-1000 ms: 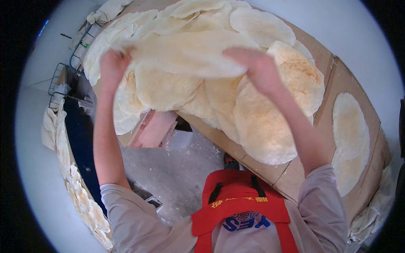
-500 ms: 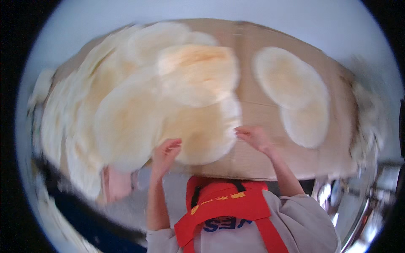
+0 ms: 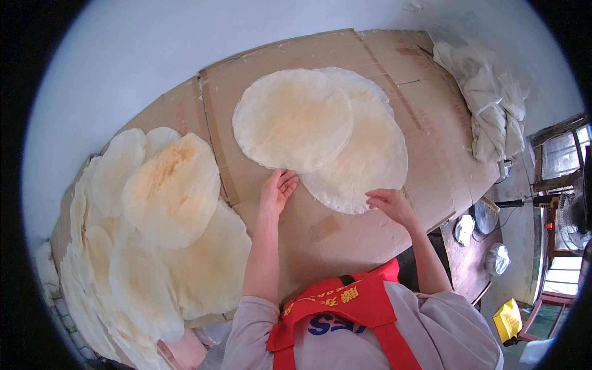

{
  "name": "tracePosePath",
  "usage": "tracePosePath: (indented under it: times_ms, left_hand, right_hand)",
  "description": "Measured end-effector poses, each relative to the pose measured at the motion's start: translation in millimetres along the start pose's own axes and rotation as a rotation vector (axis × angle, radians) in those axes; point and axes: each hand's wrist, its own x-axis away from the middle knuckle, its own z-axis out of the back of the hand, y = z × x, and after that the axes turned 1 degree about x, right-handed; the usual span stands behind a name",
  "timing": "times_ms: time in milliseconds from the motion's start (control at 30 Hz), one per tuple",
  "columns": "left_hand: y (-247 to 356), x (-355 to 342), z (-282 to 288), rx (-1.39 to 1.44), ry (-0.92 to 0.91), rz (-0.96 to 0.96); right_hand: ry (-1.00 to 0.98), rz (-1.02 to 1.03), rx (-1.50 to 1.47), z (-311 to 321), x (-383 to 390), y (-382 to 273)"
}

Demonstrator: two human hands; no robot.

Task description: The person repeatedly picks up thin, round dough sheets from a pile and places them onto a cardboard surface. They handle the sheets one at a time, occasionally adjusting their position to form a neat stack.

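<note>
Two large, pale round flatbreads lie overlapped at the middle of the cardboard surface, the top one (image 3: 290,114) up and to the left, the lower one (image 3: 364,160) down and to the right. My left hand (image 3: 276,191) is at the near edge of the top flatbread, fingers loosely bent and apart, with no clear grip. My right hand (image 3: 390,203) reaches to the near right edge of the lower flatbread, fingers loosely bent, holding nothing that I can make out. To my left lies a large spread pile of flatbreads (image 3: 169,191), the upper one browned in patches.
Folded off-white cloth (image 3: 490,114) lies at the back right. A wall (image 3: 160,68) runs behind the cardboard (image 3: 425,172). At right, past the edge, are a low table (image 3: 462,265) with round pans, a fan (image 3: 570,222), windows and a yellow object (image 3: 505,320).
The view has swung right, bringing the two separate flatbreads to the middle. My hands have released the flatbread they carried a second ago and moved from the pile to these two.
</note>
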Motion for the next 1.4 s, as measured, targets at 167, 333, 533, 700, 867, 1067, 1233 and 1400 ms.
tracePosePath:
  times_ms: [167, 333, 533, 700, 867, 1067, 1233, 1400]
  left_hand:
    - [13, -30, -24, -0.401, 0.189, 0.037]
    - [35, -32, -53, -0.218, 0.071, -0.122]
    - [10, -12, -49, -0.335, -0.195, 0.107]
    - [5, -8, -41, -0.489, -0.177, 0.048]
    - [57, 35, -51, -0.060, 0.149, -0.391]
    - [120, 133, -35, -0.669, 0.300, -0.836]
    - [61, 205, -2, -0.380, 0.198, -0.754]
    - [-28, 195, 81, -0.243, 0.362, -0.429]
  right_hand:
    - [0.064, 0.039, -0.040, -5, -74, -15]
    - [0.354, 0.567, 0.483, -48, -125, -60]
    - [0.065, 0.374, 0.862, -57, -216, -67]
    - [0.446, 0.779, 0.857, 21, -217, -215]
    - [0.488, 1.080, 1.052, 65, -104, -323]
    - [0.298, 1.191, 0.955, 100, -4, -364]
    - [0.034, 0.943, 0.726, 20, -90, -346]
    - [-0.152, 0.932, 0.774, -86, -115, -225]
